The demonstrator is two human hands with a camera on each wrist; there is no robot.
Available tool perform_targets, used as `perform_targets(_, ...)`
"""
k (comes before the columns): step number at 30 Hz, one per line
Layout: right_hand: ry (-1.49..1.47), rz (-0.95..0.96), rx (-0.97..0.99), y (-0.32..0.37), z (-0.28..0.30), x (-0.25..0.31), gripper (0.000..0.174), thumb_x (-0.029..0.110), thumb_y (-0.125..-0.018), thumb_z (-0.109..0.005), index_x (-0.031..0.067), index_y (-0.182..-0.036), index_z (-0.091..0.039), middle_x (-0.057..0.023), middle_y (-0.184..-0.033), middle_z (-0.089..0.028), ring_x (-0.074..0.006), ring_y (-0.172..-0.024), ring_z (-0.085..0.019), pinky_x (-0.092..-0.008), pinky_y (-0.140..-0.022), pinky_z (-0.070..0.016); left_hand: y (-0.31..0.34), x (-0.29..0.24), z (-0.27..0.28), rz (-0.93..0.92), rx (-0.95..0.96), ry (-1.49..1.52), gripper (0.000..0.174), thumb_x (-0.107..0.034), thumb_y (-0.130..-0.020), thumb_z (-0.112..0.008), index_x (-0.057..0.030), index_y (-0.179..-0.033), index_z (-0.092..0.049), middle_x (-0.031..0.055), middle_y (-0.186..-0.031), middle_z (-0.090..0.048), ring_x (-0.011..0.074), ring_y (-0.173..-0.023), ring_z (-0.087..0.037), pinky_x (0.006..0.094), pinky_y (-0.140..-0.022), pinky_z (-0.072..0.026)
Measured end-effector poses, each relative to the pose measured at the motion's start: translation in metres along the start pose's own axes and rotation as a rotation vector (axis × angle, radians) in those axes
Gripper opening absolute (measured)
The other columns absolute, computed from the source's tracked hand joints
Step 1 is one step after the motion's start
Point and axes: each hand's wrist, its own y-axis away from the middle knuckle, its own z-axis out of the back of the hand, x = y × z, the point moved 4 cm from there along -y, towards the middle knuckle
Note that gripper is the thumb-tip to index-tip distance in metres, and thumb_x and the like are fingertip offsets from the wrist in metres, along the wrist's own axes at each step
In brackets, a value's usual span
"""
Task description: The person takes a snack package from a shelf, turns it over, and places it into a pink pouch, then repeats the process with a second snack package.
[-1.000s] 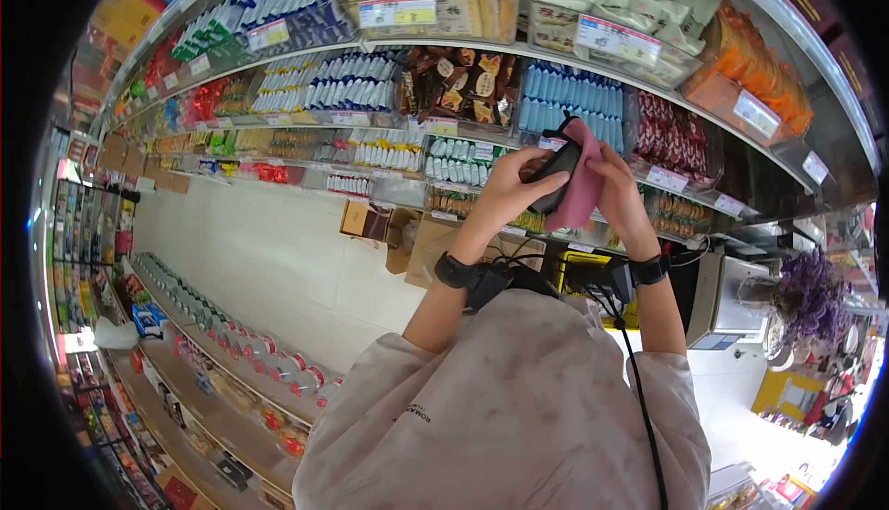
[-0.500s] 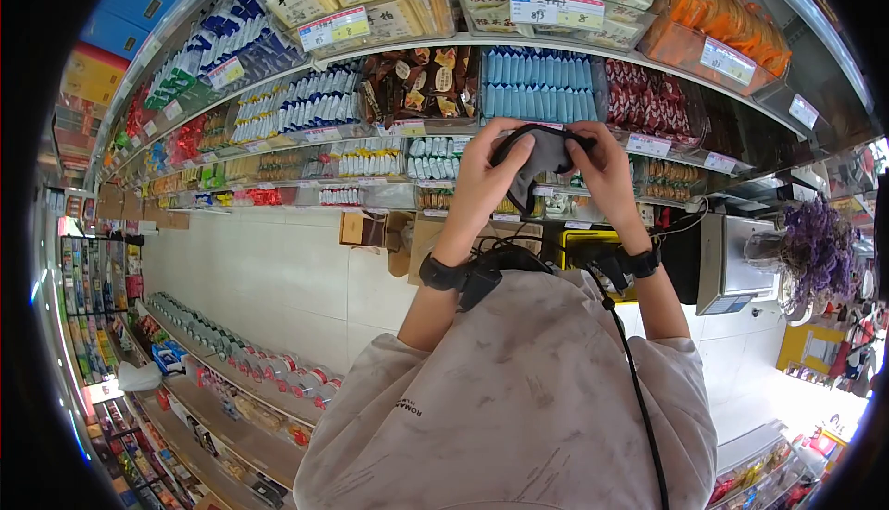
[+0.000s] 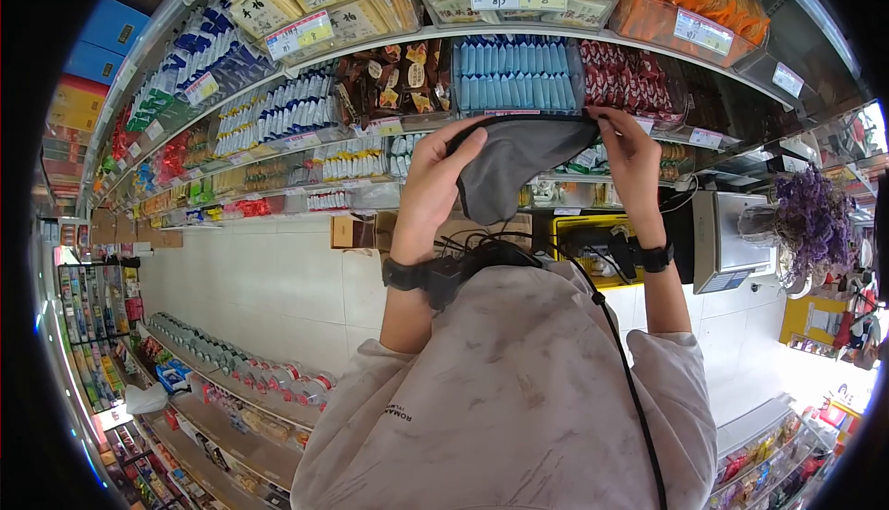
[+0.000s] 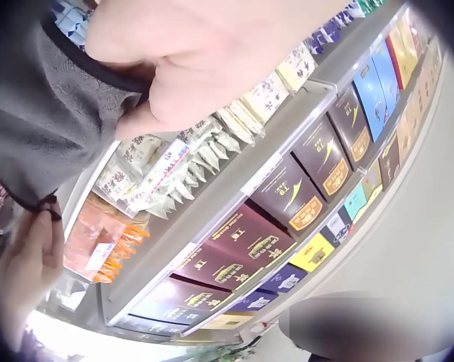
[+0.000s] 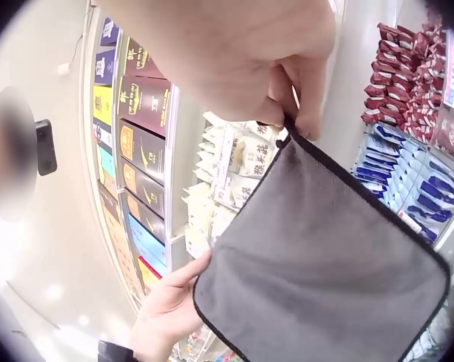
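A grey cloth (image 3: 519, 163) with black edging is stretched between both hands in front of the shelves. My left hand (image 3: 428, 181) grips one side of it, the thumb lying over the grey face. At the opposite end, my right hand (image 3: 635, 163) pinches a corner between thumb and fingers. In the right wrist view the cloth (image 5: 325, 249) spreads out nearly flat, its pinched corner at the top. The left wrist view has the cloth (image 4: 49, 113) bunched into folds beside the left thumb.
Shelves hold light blue packets (image 3: 514, 75), dark red packets (image 3: 625, 79) and orange packets (image 3: 694, 10). Below are a yellow crate (image 3: 567, 241) and cardboard boxes. To the right are a metal-topped scale (image 3: 732, 241) and purple dried flowers (image 3: 810, 223). A black cable (image 3: 630, 352) runs down the shirt.
The cloth was folded with a pink side showing; now it is opened out with grey showing. The hands have moved apart, the left hand leftward and the right hand rightward.
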Motion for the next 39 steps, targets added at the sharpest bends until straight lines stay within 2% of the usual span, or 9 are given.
perform_targets(4, 0.170, 0.116, 0.004, 0.006, 0.010, 0.030, 0.019, -0.001, -0.097, -0.060, -0.0006, -0.113, -0.070, -0.0091, -0.102, -0.070, -0.0126, -0.089, -0.067, -0.0270, -0.085, -0.0538, -0.001, 0.002, -0.003, -0.179, -0.151, -0.321, 0.029, -0.010, -0.100, -0.063, 0.0008, -0.126, -0.065, 0.0086, -0.106, -0.071, 0.0090, -0.091, -0.063, 0.0217, -0.079, -0.0497)
perform_targets(7, -0.207, 0.044, 0.115, 0.013, -0.005, 0.037, 0.018, -0.004, -0.096, -0.060, -0.0010, -0.110, -0.070, -0.0094, -0.108, -0.066, -0.0139, -0.093, -0.065, -0.0281, -0.088, -0.0534, -0.001, 0.005, -0.025, -0.267, -0.201, -0.419, 0.030, -0.008, -0.100, -0.062, 0.0024, -0.128, -0.061, 0.0077, -0.100, -0.072, 0.0074, -0.088, -0.063, 0.0209, -0.074, -0.0487)
perform_targets(14, -0.480, 0.011, 0.359, 0.022, -0.034, 0.061, 0.032, -0.004, -0.097, -0.058, -0.0028, -0.128, -0.059, -0.0099, -0.125, -0.064, -0.0155, -0.111, -0.063, -0.0301, -0.097, -0.0518, -0.002, 0.020, -0.067, 0.136, 0.004, 0.426, 0.028, -0.011, -0.102, -0.060, 0.0042, -0.124, -0.061, 0.0100, -0.105, -0.070, 0.0096, -0.087, -0.065, 0.0256, -0.078, -0.0522)
perform_targets(16, -0.480, -0.014, 0.381, 0.023, -0.027, 0.061, 0.038, -0.005, -0.097, -0.057, -0.0030, -0.134, -0.055, -0.0101, -0.128, -0.064, -0.0158, -0.114, -0.063, -0.0310, -0.100, -0.0506, -0.001, 0.012, -0.071, 0.008, 0.042, 0.348, 0.037, -0.010, -0.097, -0.067, 0.0035, -0.130, -0.059, 0.0090, -0.115, -0.068, 0.0095, -0.101, -0.062, 0.0253, -0.088, -0.0505)
perform_targets(21, 0.069, 0.229, 0.053, 0.018, 0.006, 0.067, 0.084, 0.014, -0.075, -0.087, -0.0008, -0.145, -0.045, -0.0165, -0.146, -0.049, -0.0219, -0.128, -0.053, -0.0372, -0.098, -0.0497, 0.002, 0.007, -0.072, -0.158, 0.148, -0.059, 0.049, -0.004, -0.092, -0.071, 0.0009, -0.138, -0.056, 0.0083, -0.120, -0.067, 0.0096, -0.107, -0.061, 0.0245, -0.094, -0.0473)
perform_targets(24, -0.409, -0.324, 0.539, 0.023, 0.001, 0.021, 0.062, 0.024, -0.081, -0.086, -0.0027, -0.130, -0.059, -0.0099, -0.114, -0.069, -0.0129, -0.100, -0.063, -0.0308, -0.087, -0.0529, 0.003, 0.004, -0.082, -0.080, 0.191, -0.096, 0.049, -0.003, -0.093, -0.070, -0.0002, -0.140, -0.056, 0.0086, -0.119, -0.068, 0.0093, -0.107, -0.061, 0.0235, -0.092, -0.0480)
perform_targets(31, -0.146, -0.355, 0.264, 0.024, 0.036, -0.023, 0.035, 0.023, -0.092, -0.075, -0.0051, -0.110, -0.068, -0.0014, -0.089, -0.068, -0.0034, -0.081, -0.054, -0.0238, -0.070, -0.0489, -0.014, 0.036, -0.080, -0.129, -0.077, -0.431, 0.034, -0.016, -0.098, -0.067, -0.0027, -0.129, -0.062, 0.0118, -0.110, -0.070, 0.0187, -0.101, -0.067, 0.0319, -0.095, -0.0502)
perform_targets(35, -0.356, -0.246, 0.083, 0.033, 0.053, -0.012, 0.027, 0.017, -0.093, -0.072, -0.0041, -0.110, -0.068, -0.0034, -0.086, -0.068, -0.0021, -0.082, -0.054, -0.0235, -0.072, -0.0489, -0.030, 0.090, -0.084, 0.435, 0.305, -0.020, 0.058, -0.054, -0.103, -0.050, -0.0025, -0.129, -0.059, 0.0139, -0.116, -0.066, 0.0232, -0.113, -0.064, 0.0395, -0.094, -0.0566)
perform_targets(39, -0.231, -0.077, 0.277, 0.047, 0.064, 0.023, 0.023, 0.013, -0.089, -0.075, 0.0005, -0.107, -0.069, -0.0025, -0.085, -0.069, -0.0047, -0.077, -0.057, -0.0244, -0.069, -0.0478, -0.033, 0.099, -0.128, 0.670, 0.378, 0.587, 0.056, -0.051, -0.102, -0.053, -0.0032, -0.129, -0.060, 0.0121, -0.124, -0.065, 0.0251, -0.116, -0.064, 0.0426, -0.104, -0.0500)
